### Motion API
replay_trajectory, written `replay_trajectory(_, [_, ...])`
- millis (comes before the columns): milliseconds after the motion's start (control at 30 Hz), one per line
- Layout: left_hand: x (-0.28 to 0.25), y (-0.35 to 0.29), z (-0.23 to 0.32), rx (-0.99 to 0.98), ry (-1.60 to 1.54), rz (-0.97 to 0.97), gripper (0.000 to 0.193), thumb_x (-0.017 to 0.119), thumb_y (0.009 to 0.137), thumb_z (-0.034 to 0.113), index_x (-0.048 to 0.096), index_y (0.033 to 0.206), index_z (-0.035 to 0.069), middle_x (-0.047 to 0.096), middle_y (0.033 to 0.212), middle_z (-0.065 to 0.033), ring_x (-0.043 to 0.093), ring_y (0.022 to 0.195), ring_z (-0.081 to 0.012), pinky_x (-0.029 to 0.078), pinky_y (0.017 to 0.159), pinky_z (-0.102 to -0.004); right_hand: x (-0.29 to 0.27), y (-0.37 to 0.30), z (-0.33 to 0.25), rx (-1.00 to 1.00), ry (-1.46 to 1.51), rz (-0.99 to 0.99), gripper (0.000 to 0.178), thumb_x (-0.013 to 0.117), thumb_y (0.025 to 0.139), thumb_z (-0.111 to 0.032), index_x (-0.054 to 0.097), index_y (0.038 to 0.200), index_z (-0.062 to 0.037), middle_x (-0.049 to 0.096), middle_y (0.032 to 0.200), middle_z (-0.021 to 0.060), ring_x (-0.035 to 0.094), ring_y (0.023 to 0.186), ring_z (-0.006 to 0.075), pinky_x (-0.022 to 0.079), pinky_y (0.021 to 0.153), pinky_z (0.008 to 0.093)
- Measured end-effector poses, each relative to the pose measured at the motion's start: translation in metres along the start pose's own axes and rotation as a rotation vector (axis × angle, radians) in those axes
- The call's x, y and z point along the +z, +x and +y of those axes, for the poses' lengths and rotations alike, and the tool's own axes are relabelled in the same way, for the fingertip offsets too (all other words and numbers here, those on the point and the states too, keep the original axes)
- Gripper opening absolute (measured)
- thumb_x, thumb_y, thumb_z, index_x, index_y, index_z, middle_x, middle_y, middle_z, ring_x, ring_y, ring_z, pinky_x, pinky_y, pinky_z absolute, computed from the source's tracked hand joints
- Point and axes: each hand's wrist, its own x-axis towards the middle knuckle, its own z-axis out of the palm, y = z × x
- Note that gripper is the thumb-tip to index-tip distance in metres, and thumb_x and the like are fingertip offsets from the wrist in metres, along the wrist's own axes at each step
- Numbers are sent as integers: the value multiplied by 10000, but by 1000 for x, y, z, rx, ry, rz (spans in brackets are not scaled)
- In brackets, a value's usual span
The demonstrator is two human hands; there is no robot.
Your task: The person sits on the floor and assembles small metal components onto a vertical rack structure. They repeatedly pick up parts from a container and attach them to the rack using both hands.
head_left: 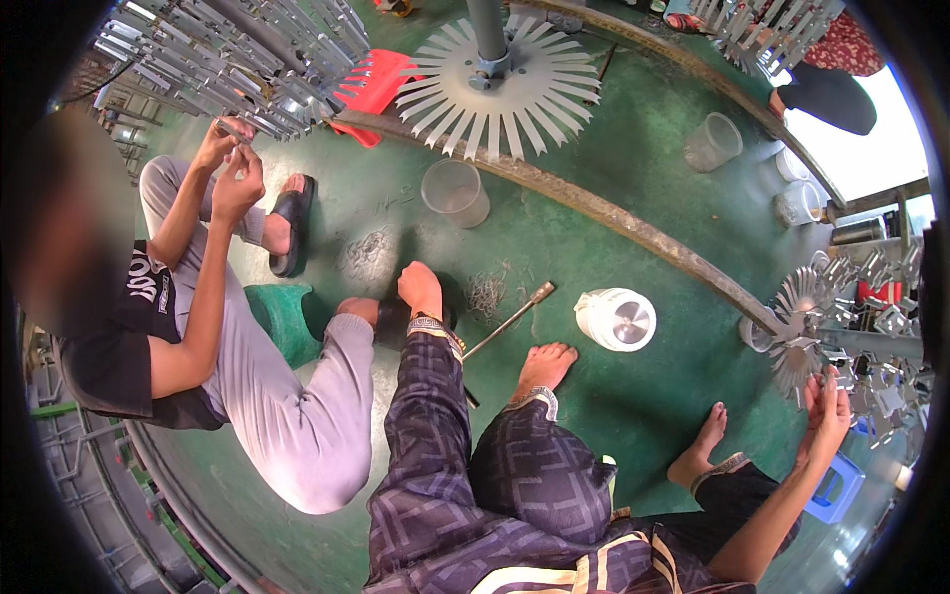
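Observation:
My left hand [420,289] is closed in a fist above the green floor, beside a pile of thin metal wire pieces [485,294]; whatever it may hold is hidden. On the far right, my right hand [827,408] reaches up with bent fingers drawn together at the edge of a notched metal disc [795,329]. Something small may be between those fingertips, but I cannot make it out. Shiny bent metal parts [886,307] hang from the rack beside this disc. A white bucket [616,320] with a round metal top stands between my hands.
At left, a seated person [208,307] works with both hands at hanging metal strips [237,59]. Another notched disc [495,84] on a pole stands ahead. A curved rail [614,208] crosses the floor. Clear tubs [455,193], a metal rod [510,322] and a blue stool [834,490] are around.

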Motion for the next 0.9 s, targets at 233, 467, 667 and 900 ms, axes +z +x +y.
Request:
replay_trajectory(233, [9,7,-14,58,56,-223,170,549,783,126,605,729,-26,613,777,-194,610,658,-345,497,603,-417,8,-8,-1,-14,26,-9,293,556,875,-148,542,1130,-3,610,897,74,616,798,128,518,691,213])
replay_trajectory(467, [-19,-21,-3,-202,-1085,-315,74,521,791,21,480,755,-29,606,723,-151,625,589,-232,514,508,-334,1,-11,4,4,17,10,308,569,865,-144,536,1123,19,606,920,78,618,779,136,522,668,218])
replay_trajectory(667, [-139,-75,94,195,-1695,-585,86,496,821,-54,463,808,25,546,693,-66,521,507,-109,449,437,-235,24,-25,-22,-13,9,23,303,609,825,-120,549,1054,70,608,896,131,631,760,183,540,690,269])
replay_trajectory(900, [-248,-121,243,975,-1341,-1173,98,607,789,-8,617,883,14,584,640,-3,524,518,-56,387,459,-197,20,-24,-23,39,152,-56,272,641,807,-110,571,1015,51,622,837,118,637,735,187,545,666,279])
